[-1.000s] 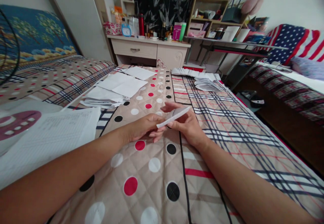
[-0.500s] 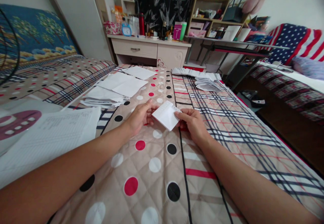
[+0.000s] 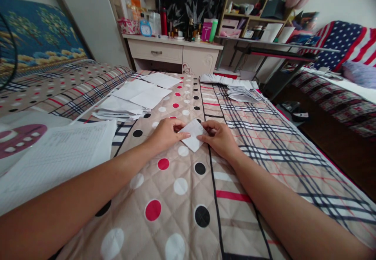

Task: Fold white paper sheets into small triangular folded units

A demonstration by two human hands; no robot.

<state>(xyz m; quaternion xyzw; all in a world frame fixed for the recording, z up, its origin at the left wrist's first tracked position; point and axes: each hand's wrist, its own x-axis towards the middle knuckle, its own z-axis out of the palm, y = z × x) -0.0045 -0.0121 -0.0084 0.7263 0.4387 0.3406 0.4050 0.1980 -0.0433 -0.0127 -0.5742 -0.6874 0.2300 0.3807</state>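
A small folded piece of white paper (image 3: 194,142) lies turned like a diamond between my two hands, just over the bedspread. My left hand (image 3: 170,132) grips its left corner, thumb on top and fingers behind. At the right corner my right hand (image 3: 219,138) pinches the same paper, also with the thumb on its face. The fingers under the paper are partly hidden. Ahead on the left is a stack of white paper sheets (image 3: 117,109), some overlapping. Ahead on the right sits a pile of folded papers (image 3: 242,94).
A polka-dot and plaid bedspread (image 3: 179,205) covers the bed. Printed sheets (image 3: 58,154) and a plastic bag (image 3: 17,134) lie near my left forearm. A row of folded paper (image 3: 226,80) is at the far edge. Beyond stands a white dresser (image 3: 155,52).
My left thumb has come down onto the paper's face, where before that hand was at its edge. The right hand has shifted slightly upward and curled more. The view has tilted a little.
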